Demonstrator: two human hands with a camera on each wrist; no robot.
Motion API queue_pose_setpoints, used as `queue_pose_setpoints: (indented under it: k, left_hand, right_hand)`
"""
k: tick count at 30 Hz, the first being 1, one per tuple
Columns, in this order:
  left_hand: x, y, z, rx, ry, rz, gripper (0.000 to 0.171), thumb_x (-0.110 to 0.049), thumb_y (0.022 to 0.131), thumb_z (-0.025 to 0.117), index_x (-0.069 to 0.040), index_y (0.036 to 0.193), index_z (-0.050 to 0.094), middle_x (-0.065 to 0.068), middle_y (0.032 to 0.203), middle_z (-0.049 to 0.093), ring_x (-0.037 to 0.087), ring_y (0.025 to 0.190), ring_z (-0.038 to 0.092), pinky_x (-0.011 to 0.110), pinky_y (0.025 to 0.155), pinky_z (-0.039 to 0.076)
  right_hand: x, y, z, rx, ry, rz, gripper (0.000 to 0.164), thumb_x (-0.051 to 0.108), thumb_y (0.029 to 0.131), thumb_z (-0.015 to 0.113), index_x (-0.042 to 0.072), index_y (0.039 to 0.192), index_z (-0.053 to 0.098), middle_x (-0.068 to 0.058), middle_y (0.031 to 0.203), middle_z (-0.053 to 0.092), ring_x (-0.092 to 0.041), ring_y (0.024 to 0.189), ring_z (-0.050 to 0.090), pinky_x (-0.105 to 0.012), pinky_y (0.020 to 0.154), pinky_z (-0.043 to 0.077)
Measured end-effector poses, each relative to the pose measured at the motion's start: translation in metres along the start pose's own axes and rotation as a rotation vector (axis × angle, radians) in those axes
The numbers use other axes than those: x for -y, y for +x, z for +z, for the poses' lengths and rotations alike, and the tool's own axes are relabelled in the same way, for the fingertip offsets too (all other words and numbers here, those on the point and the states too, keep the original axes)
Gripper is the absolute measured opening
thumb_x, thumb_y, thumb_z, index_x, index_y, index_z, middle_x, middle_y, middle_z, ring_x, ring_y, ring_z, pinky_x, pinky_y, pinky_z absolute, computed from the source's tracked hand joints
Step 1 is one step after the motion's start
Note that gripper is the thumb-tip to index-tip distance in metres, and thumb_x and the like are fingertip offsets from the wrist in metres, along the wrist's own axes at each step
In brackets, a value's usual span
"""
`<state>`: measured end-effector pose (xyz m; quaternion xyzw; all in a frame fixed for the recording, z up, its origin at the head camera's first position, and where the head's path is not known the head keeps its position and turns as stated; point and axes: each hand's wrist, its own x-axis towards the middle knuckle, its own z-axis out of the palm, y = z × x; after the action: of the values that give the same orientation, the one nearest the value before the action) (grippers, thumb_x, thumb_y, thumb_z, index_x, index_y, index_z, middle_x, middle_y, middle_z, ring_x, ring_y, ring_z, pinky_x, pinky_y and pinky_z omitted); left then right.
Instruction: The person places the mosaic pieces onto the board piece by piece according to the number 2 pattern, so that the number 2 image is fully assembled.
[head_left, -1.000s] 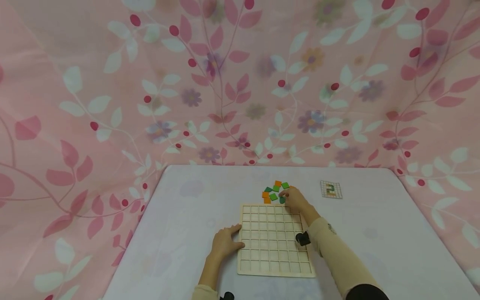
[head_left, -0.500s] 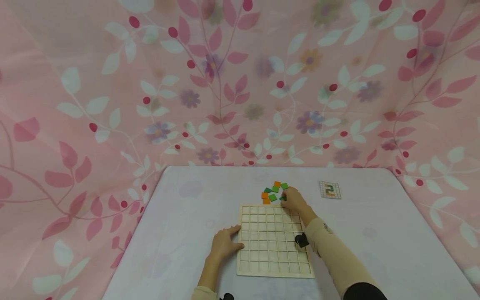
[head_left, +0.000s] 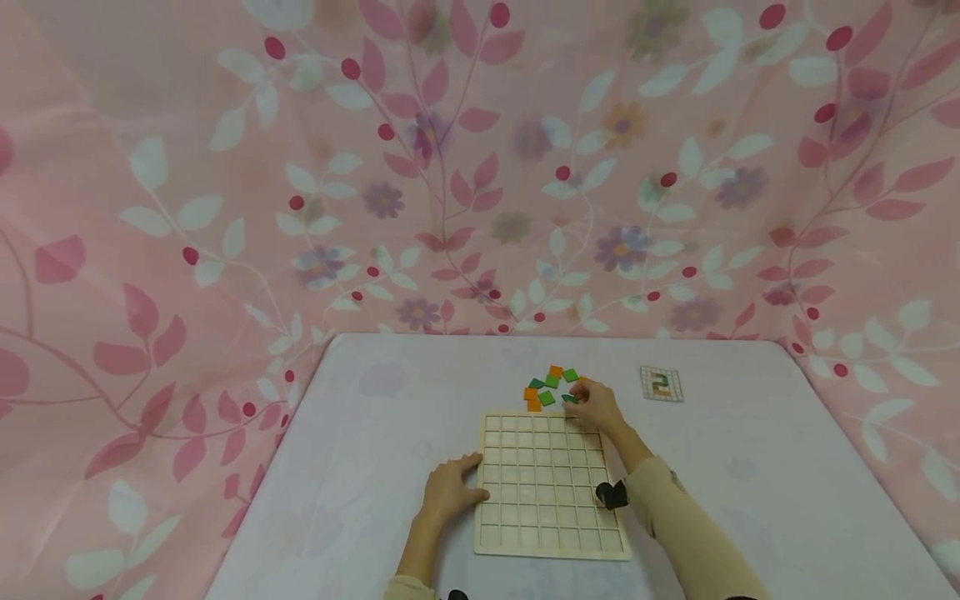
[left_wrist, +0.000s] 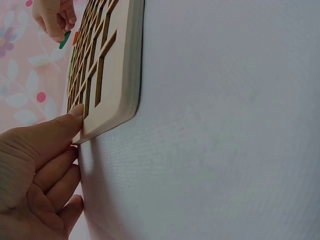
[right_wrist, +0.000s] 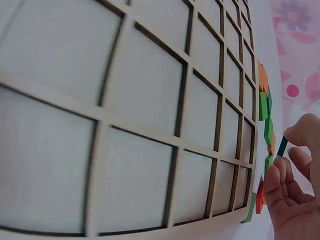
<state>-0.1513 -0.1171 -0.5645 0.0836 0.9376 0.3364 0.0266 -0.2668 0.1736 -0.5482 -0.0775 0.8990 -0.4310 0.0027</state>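
My right hand (head_left: 598,406) pinches a thin dark green tile (head_left: 570,399) just beyond the far edge of a wooden grid board (head_left: 555,467). Held on edge between thumb and fingertips, the tile (right_wrist: 282,146) shows as a narrow strip in the right wrist view. At the board's left edge rests my left hand (head_left: 448,488); the left wrist view has its thumb (left_wrist: 67,125) straight on the rim and the other fingers beside it. Orange tiles (head_left: 531,393) and green tiles (head_left: 547,398) lie loosely past the board's far side. Part of the pile is behind my right hand.
A small card (head_left: 662,383) with a gridded coloured figure lies at the back right of the white-covered table (head_left: 375,433). Behind the table hangs a pink floral cloth (head_left: 480,208). A black camera (head_left: 611,495) on the right wrist hangs over the board's right edge.
The right fingers have closed on the dark green tile and tipped it up, with the hand drawn slightly right. My left hand stays at the board's edge.
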Motion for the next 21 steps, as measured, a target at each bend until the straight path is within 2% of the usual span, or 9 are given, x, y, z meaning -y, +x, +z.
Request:
queue_pose_setpoints:
  k: [2, 11, 16, 21]
  left_hand:
    - [0.000, 0.000, 0.000, -0.001, 0.005, 0.005, 0.061, -0.021, 0.065, 0.082, -0.003, 0.120, 0.063, 0.020, 0.119, 0.062, 0.040, 0.110, 0.058, 0.052, 0.090, 0.046]
    - [0.000, 0.000, 0.000, -0.004, 0.003, 0.019, 0.060, -0.020, 0.066, 0.082, -0.003, 0.120, 0.062, 0.018, 0.120, 0.062, 0.040, 0.111, 0.058, 0.052, 0.090, 0.046]
    - [0.000, 0.000, 0.001, 0.000, -0.006, 0.012, 0.061, -0.020, 0.066, 0.082, -0.003, 0.120, 0.062, 0.018, 0.121, 0.062, 0.039, 0.111, 0.058, 0.052, 0.090, 0.046]
    - [0.000, -0.001, 0.001, -0.006, -0.007, 0.021, 0.061, -0.020, 0.065, 0.083, -0.002, 0.120, 0.063, 0.017, 0.121, 0.062, 0.039, 0.111, 0.058, 0.052, 0.090, 0.046]
  right_hand:
    - [0.002, -0.006, -0.001, 0.011, -0.003, 0.008, 0.025, 0.007, 0.081, 0.069, -0.009, 0.099, 0.062, -0.018, 0.092, 0.063, -0.029, 0.083, 0.058, -0.041, 0.074, 0.051]
    - [0.010, -0.033, 0.003, -0.046, 0.033, 0.043, 0.019, 0.002, 0.079, 0.067, -0.008, 0.095, 0.062, -0.016, 0.086, 0.063, -0.025, 0.077, 0.059, -0.036, 0.069, 0.052]
    - [0.010, -0.046, 0.012, -0.048, -0.014, 0.027, 0.019, 0.001, 0.077, 0.068, -0.008, 0.093, 0.063, -0.013, 0.082, 0.064, -0.022, 0.073, 0.060, -0.035, 0.066, 0.053]
    - [0.011, -0.052, 0.019, -0.071, -0.082, 0.025, 0.020, 0.002, 0.073, 0.068, -0.007, 0.091, 0.063, -0.012, 0.081, 0.065, -0.023, 0.073, 0.061, -0.038, 0.068, 0.053]
